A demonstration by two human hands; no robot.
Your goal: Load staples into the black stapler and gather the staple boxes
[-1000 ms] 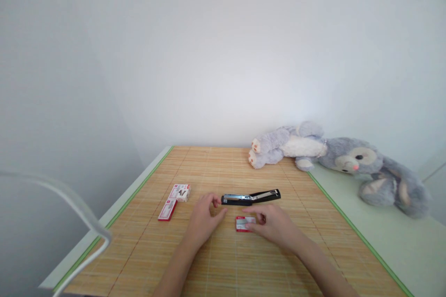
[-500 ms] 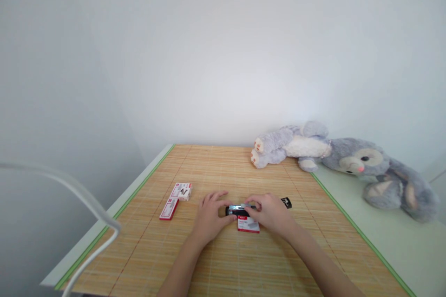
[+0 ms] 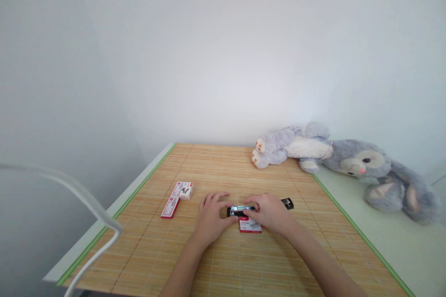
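Observation:
An opened stapler (image 3: 237,212), black with a shiny metal channel, lies across the mat between my hands. My left hand (image 3: 213,216) grips its left end between thumb and forefinger, the other fingers stretched out. Thumb and forefinger of my right hand (image 3: 270,212) pinch the stapler's channel farther right; they hide that part, and I cannot see whether staples are under them. A black end piece with a pale metal outline (image 3: 287,203) shows beyond the right hand, apparently the stapler's other arm. A red and white staple box (image 3: 250,225) lies flat just in front of the stapler.
To the left, several small red and white boxes lie together, one (image 3: 170,207) nearest me and one with a stapler picture (image 3: 187,190). A grey plush rabbit (image 3: 310,147) lies along the back right. A white cable (image 3: 94,209) crosses the lower left, before the green-edged bamboo mat (image 3: 156,250).
The pale strip at my right fingertips no longer shows above the stapler; the fingers have shifted slightly and more of the shiny channel is visible. The left hand keeps its grip.

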